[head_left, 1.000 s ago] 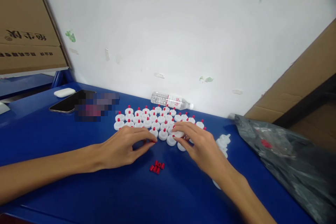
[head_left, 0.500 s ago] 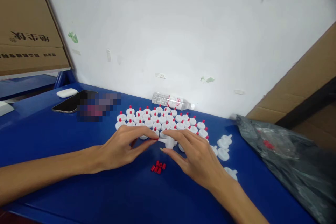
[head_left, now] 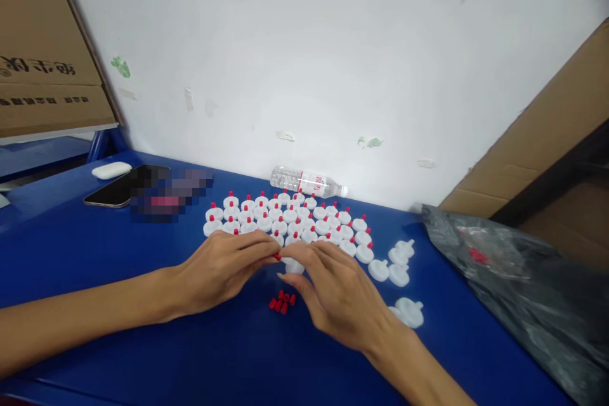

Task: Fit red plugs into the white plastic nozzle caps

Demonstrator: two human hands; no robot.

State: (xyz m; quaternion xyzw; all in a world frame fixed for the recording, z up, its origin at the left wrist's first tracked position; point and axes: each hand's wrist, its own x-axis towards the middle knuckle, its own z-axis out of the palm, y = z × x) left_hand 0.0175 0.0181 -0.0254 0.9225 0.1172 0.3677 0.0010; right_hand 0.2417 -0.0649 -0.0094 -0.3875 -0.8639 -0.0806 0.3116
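My left hand [head_left: 223, 265] pinches a small red cap [head_left: 277, 256] between thumb and fingertips. Against it, my right hand [head_left: 333, 285] grips a white round piece [head_left: 295, 266], whose nozzle side meets the red cap; the fingers partly hide the joint. Behind both hands stand several white round pieces with red caps on top [head_left: 264, 222]. Several loose red caps [head_left: 284, 306] lie on the blue table in front of the hands. To the right are several white pieces without caps [head_left: 398, 274], more of them near my right wrist [head_left: 410, 312].
A clear bottle [head_left: 309, 182] lies along the wall behind the capped pieces. At the left are a phone [head_left: 126, 187], a white case [head_left: 111, 170] and a cardboard box [head_left: 52, 44]. A dark plastic bag [head_left: 514, 292] covers the right side of the blue table [head_left: 214, 355].
The two hands have come closer together, bringing the red cap against the nozzle of the white piece. The white piece has turned in my right hand. The view has shifted slightly.
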